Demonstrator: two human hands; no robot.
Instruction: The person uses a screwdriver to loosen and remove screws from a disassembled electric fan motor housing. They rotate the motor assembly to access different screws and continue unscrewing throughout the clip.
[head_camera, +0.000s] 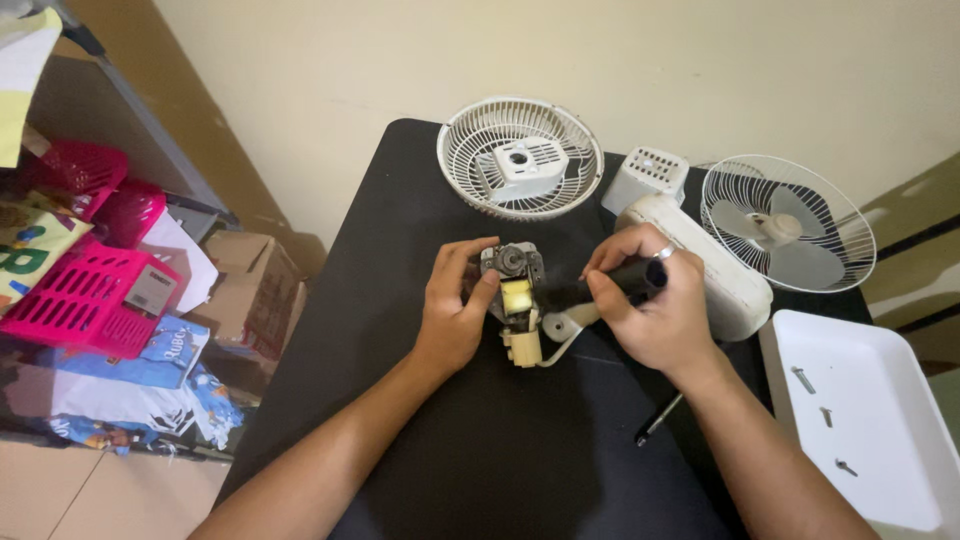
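Note:
A small fan motor (516, 295) with a grey metal body and cream plastic parts sits on the black table (470, 450). My left hand (455, 305) grips the motor from its left side, thumb and fingers around it. My right hand (655, 305), a ring on one finger, is closed around the black handle of a screwdriver (610, 285) whose tip points left into the motor. A white curved bracket (562, 328) sticks out beneath the motor toward my right hand.
A white fan grille (520, 158) lies at the table's far edge, with a white vented cover (647, 178), the white fan base (725, 275) and a blade-and-grille assembly (787, 222) to the right. A white tray (870, 420) holds three screws. A black pen-like tool (658, 420) lies near my right forearm. Pink baskets (90, 290) are stacked left.

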